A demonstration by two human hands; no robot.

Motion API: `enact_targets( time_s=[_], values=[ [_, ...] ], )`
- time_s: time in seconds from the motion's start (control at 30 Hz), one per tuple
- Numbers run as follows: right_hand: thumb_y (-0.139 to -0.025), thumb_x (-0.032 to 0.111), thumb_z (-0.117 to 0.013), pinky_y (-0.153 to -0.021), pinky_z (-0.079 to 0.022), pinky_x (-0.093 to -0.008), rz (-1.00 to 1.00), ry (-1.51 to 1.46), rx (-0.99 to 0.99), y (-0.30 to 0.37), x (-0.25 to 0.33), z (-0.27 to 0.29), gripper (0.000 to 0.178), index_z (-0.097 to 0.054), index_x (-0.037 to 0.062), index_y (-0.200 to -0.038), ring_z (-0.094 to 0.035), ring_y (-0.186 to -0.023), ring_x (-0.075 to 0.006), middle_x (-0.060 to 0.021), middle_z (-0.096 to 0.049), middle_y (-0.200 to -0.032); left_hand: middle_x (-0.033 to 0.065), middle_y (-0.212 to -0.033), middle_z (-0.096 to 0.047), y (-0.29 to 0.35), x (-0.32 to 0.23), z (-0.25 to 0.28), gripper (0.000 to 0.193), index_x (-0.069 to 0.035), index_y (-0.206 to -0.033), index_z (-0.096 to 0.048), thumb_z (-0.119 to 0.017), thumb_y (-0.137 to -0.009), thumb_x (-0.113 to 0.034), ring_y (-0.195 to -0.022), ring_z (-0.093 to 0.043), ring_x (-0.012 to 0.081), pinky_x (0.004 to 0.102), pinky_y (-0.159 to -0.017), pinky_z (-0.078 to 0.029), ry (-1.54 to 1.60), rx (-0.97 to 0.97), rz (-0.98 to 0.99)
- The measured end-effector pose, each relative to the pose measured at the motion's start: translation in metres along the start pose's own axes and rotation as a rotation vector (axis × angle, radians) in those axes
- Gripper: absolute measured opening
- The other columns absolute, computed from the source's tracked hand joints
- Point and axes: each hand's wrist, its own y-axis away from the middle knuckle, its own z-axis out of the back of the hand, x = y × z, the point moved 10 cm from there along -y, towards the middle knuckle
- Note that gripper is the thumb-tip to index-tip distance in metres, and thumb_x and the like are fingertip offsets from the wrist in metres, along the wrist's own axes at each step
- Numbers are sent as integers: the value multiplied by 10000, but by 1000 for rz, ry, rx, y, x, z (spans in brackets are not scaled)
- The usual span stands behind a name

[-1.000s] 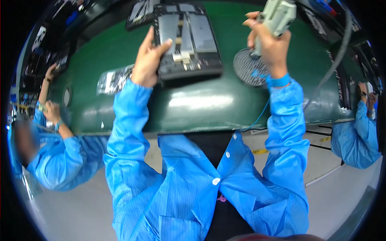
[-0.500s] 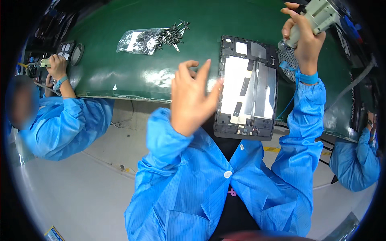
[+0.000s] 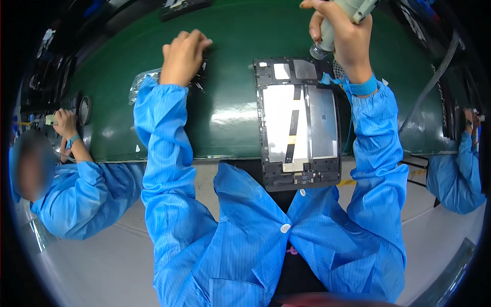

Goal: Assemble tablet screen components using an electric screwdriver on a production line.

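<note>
We see the right hand (image 3: 343,38) clamped on the grey electric screwdriver (image 3: 337,20), at the far end of the open dark tablet chassis (image 3: 299,123) (long axis toward us); the left hand (image 3: 181,56), fingers curled, rests on the clear screw bag (image 3: 148,79).

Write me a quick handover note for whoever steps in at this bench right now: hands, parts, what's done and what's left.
Left hand: reaching to the clear bag of small dark screws on the green mat, fingers curled over it; whether a screw is picked up cannot be seen.
Right hand: gripping the grey electric screwdriver, tip near the top right corner of the open tablet chassis.
Chassis lies back-side up at the near table edge, hanging partly over it, with silver shielding and a dark flex strip down the middle.
Done: chassis placed in front, driver in hand.
Left: likely fetching and driving screws; none visibly seated yet.
</note>
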Motion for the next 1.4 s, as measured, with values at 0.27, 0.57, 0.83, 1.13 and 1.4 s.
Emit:
enact_targets(
  time_s=[0.27, 0.57, 0.83, 1.13, 1.4],
  values=[
    [-902, 34, -642, -415, -443, -255, -37, -55, 41, -2, -6, -21, 122, -666, -57, -979, -591, -461, -133, -77, -652, -681, 67, -917, -742, -9, -60, 10, 173, -2, -1073, -673, -677, -986, -151, -816, -699, 120, 263, -704, -537, 817, -43, -16],
    [-911, 47, -621, -418, -439, -264, -46, -180, 134, -9, -31, -75, 112, -662, -45, -960, -603, -476, -129, -86, -682, -760, 44, -970, -729, 0, -63, -37, 231, -2, -1116, -700, -694, -990, -195, -831, -641, 86, 231, -736, -520, 1268, 176, 116],
    [-920, 121, -615, -421, -453, -265, -5, -95, 100, -15, -30, -71, 181, -673, -49, -937, -605, -485, -129, -89, -672, -743, 87, -1031, -764, 4, -74, -45, 256, -21, -1145, -756, -724, -957, -192, -982, -696, 137, 269, -880, -538, 1058, 310, -33],
    [-926, 148, -642, -413, -443, -269, -8, -65, 99, -11, -27, -77, 196, -679, -43, -902, -604, -480, -137, -94, -663, -736, 65, -1059, -738, 6, -67, -61, 265, -7, -1166, -744, -707, -974, -185, -980, -666, 144, 266, -898, -508, 1033, 385, 14],
    [-927, 133, -643, -414, -439, -272, -34, -116, 130, -5, -41, -82, 179, -679, -39, -891, -605, -483, -135, -98, -665, -732, 40, -1002, -729, 13, -64, -67, 247, 2, -1110, -751, -751, -936, -173, -941, -663, 115, 248, -868, -514, 1094, 357, 144]
  ],
)
